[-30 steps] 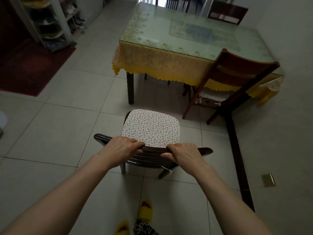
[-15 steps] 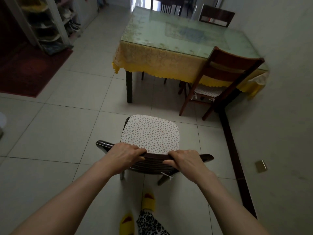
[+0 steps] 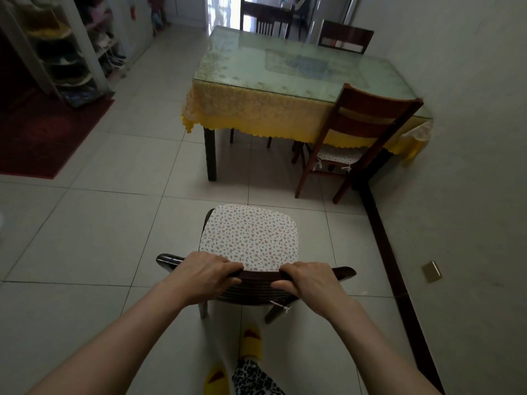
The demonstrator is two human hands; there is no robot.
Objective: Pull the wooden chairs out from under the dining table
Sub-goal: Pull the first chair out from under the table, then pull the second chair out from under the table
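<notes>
Both hands are wrapped over the top rail of the near chair (image 3: pixel 251 240): left hand (image 3: pixel 204 273) toward the rail's left end, right hand (image 3: pixel 312 280) toward its right, fingers curled over the front edge, thumbs behind. Firm two-handed hold, palms down.

Change over the last second: the chair has come further away from the table (image 3: pixel 285 78). The strip of bare floor (image 3: pixel 85 223) between the cushion's front edge and the table leg is clearly wider now than before, and more of the table and far end of the room is in view, so the person has stepped back with it. Grip unchanged across the frames. The chair stands well apart from the table, fully out from under the yellow cloth (image 3: pixel 251 115), cushion fully exposed. Slippers (image 3: pixel 251 344) sit just behind the chair's rear legs.

Meaning for the task: this chair looks done, or nearly; likely next is letting go. Second chair (image 3: pixel 362 132) stands at the table's near right corner, seat partly under the cloth, beside the wall, so not yet pulled. Two more chairs (image 3: pixel 345 38) stand at the table's far side; only their backs show, so how far in they are, cannot tell.
</notes>
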